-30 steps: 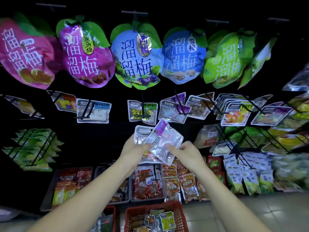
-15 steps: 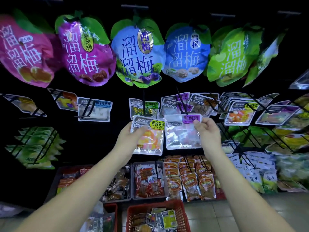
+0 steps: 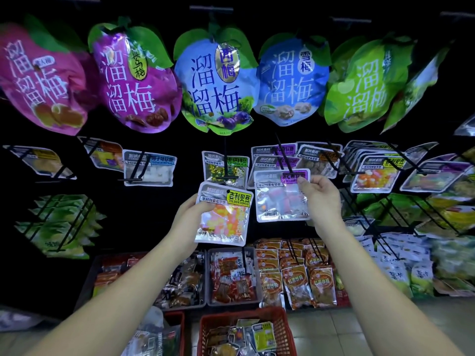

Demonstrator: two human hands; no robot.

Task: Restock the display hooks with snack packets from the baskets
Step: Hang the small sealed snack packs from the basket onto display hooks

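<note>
My left hand [image 3: 189, 214] grips the left edge of a clear packet with a yellow label [image 3: 223, 214], full of orange and pink sweets. My right hand [image 3: 320, 195] pinches the top right corner of a clear packet with a purple label [image 3: 279, 199], held up at the tip of a black display hook [image 3: 284, 155] where matching purple-label packets hang. The two packets are side by side, apart. A red basket [image 3: 282, 327] with several mixed snack packets stands on the floor below, between my forearms.
Large plum-snack bags [image 3: 216, 83] hang in a row overhead. More hooks with small packets run left and right at hand height. Grey trays [image 3: 208, 278] of snacks sit low on the shelf. A second red basket [image 3: 177, 319] is left of the first.
The packets, held together in both hands a second ago, are now separated, one in each hand. My right hand has lifted the purple-label packet up and right to the hook.
</note>
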